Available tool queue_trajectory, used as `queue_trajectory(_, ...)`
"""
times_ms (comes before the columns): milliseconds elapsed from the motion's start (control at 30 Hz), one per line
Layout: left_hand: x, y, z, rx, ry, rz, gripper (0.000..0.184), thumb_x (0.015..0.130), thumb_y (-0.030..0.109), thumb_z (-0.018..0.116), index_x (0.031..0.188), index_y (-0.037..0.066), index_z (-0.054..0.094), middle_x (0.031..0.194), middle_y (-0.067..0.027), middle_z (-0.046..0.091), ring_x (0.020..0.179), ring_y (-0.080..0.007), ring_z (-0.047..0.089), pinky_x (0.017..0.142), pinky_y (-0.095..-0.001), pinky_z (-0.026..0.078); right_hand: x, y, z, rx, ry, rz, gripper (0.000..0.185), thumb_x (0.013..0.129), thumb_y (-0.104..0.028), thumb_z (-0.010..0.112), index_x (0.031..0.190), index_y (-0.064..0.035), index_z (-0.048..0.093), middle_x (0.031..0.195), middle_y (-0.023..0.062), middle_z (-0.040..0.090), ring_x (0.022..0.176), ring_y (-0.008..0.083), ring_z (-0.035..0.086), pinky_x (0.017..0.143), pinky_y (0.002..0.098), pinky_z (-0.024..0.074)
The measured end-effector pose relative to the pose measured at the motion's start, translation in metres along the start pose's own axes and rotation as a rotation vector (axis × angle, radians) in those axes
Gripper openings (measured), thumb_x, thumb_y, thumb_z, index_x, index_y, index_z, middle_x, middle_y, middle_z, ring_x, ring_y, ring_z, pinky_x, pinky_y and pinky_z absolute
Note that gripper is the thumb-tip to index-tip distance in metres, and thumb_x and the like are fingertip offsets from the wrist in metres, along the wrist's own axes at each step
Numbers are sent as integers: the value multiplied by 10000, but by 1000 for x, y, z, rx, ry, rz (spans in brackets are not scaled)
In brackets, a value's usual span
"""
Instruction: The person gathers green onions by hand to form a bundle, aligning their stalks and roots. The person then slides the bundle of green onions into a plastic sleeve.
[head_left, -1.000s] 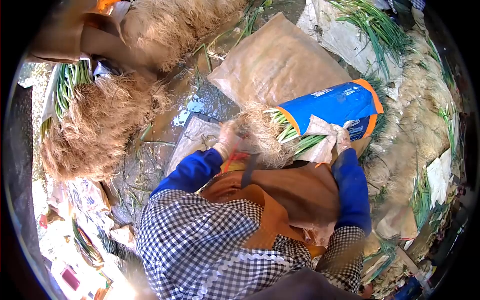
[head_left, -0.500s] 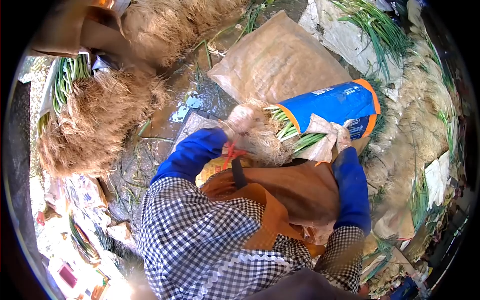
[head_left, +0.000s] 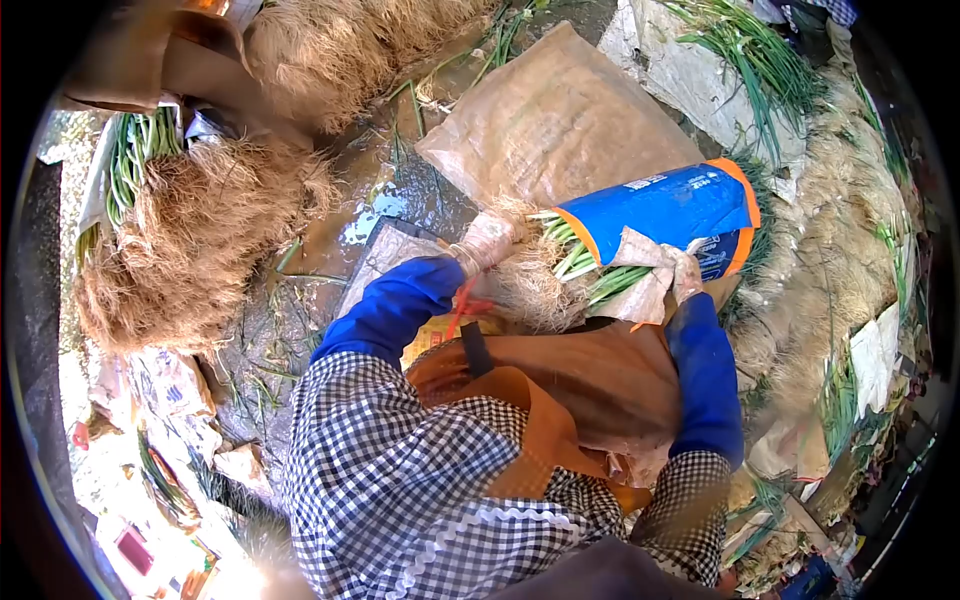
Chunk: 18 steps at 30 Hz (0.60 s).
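Note:
A bundle of green onions [head_left: 573, 255] lies across my lap, its pale stems and hairy roots [head_left: 540, 285] pointing left. A blue plastic wrapper with orange edges [head_left: 655, 210] covers its leafy part. At the root end, my left hand [head_left: 490, 240], in a pale dirty glove, has its fingers curled against the roots; the fingertips are partly hidden. My right hand [head_left: 685, 275], also gloved, is closed on the wrapper's lower edge near a pale flap [head_left: 640, 290]. The brown apron [head_left: 590, 385] spreads beneath the bundle.
A flat brown sack [head_left: 560, 120] lies on the wet ground ahead. Rooty onion heaps stand at left [head_left: 190, 250] and top [head_left: 320, 60]. More onions with roots [head_left: 810, 270] line the right side. Loose green onions [head_left: 750, 60] rest on white sacking at upper right.
My left hand has shifted slightly right along the root end, its forearm following. The right hand and the wrapped bundle look unchanged.

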<state>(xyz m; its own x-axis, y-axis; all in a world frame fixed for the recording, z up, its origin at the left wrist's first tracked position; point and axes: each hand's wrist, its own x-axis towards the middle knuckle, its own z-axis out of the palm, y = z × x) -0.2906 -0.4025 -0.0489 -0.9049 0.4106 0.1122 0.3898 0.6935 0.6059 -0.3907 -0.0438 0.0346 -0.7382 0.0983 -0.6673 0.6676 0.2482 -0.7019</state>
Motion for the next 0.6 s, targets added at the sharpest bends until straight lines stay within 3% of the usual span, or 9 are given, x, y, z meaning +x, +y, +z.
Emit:
queue_trajectory(67, -1, 3, -9, -59, 9, -47, 149, 728, 227, 630, 818, 109, 649, 798, -79, 619, 757, -299, 600, 668, -401, 481, 0, 0, -1, -22, 4, 15, 356, 863, -144, 399, 1060, 81, 592, 1096, 141, 595, 984, 222, 565, 873, 280, 426)
queue_trajectory(133, -1, 12, -40, -76, 66, -26, 136, 729, 218, 632, 776, 91, 645, 777, -89, 611, 742, -302, 597, 666, -402, 480, 4, 6, -3, 131, 1, -11, 292, 794, -131, 607, 995, 80, 607, 952, 111, 623, 837, 208, 597, 754, 278, 466)
queue_trajectory(333, -15, -12, -71, 83, 104, -226, 119, 778, 209, 604, 762, 96, 638, 775, -85, 600, 737, -282, 596, 669, -387, 479, 14, 12, -10, -9, 11, -88, 347, 775, -180, 637, 987, 94, 612, 968, 117, 623, 826, 201, 585, 761, 275, 451)
queue_trajectory(367, -17, -18, -70, 125, 92, -303, 113, 778, 207, 606, 768, 99, 639, 773, -82, 601, 737, -277, 598, 669, -383, 481, 18, 15, -12, -9, 9, -91, 347, 775, -180, 637, 987, 94, 612, 968, 117, 623, 826, 201, 585, 761, 275, 451)
queue_trajectory(433, -23, -16, -56, -56, 151, -207, 122, 768, 220, 617, 784, 102, 643, 778, -83, 607, 749, -278, 602, 675, -378, 486, 22, 18, -13, -107, -10, -53, 370, 881, -160, 377, 1078, 71, 590, 1116, 133, 589, 1007, 222, 555, 883, 281, 417)
queue_trajectory(500, -20, -1, -39, -32, 37, -179, 145, 747, 232, 639, 827, 111, 645, 783, -76, 609, 776, -279, 609, 691, -375, 492, 24, 17, -16, -135, -17, -58, 366, 879, -163, 389, 1077, 70, 590, 1116, 132, 590, 1007, 223, 556, 881, 279, 417)
queue_trajectory(600, -10, 6, -8, -102, 193, -83, 153, 738, 235, 648, 827, 111, 648, 815, -76, 622, 770, -288, 607, 691, -376, 494, 12, 10, -8, -139, -13, -40, 357, 876, -163, 408, 1077, 69, 591, 1114, 131, 591, 1004, 224, 560, 874, 277, 422)
